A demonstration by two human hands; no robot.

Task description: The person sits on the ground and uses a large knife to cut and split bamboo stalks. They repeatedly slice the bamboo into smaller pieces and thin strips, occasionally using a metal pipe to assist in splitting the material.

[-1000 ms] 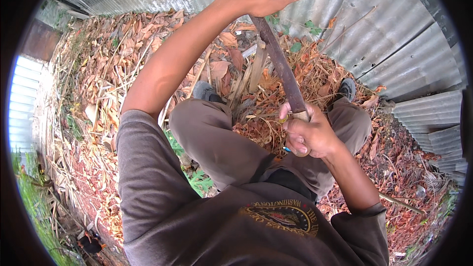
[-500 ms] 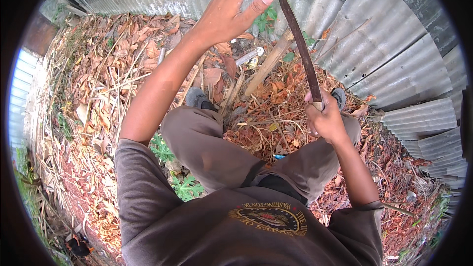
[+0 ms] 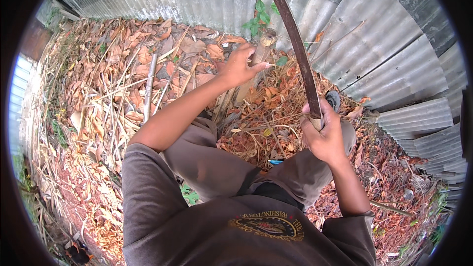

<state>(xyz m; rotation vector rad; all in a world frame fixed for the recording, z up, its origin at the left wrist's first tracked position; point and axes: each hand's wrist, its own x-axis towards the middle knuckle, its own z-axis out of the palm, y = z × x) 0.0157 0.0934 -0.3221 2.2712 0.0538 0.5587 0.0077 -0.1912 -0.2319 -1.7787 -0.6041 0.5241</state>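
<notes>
My right hand [image 3: 323, 130] is closed around the short handle of a machete [image 3: 300, 51]. Its long, dark, rusty blade points up and away from me, slightly curved toward the tip. At the centre, my left hand [image 3: 241, 67] is held out beside a wooden stake [image 3: 265, 44] with a pale cut top. Thumb and fingers are spread apart, the thumb crossing in front of the stake; I cannot tell whether they touch it. The stake's middle is partly hidden by that hand. Its lower part slants down toward the ground between my legs.
A corrugated metal fence [image 3: 389, 34] curves along the far and right sides. Dry leaves [image 3: 128, 54] and twigs cover the ground. A small green plant [image 3: 257, 18] grows by the fence. A pale stick [image 3: 150, 86] lies at left, and a blue scrap [image 3: 276, 161] lies between my legs.
My left hand has come down and nearer, from up by the fence to the wooden stake. The stake's cut top now shows. My right hand and the machete have shifted only slightly.
</notes>
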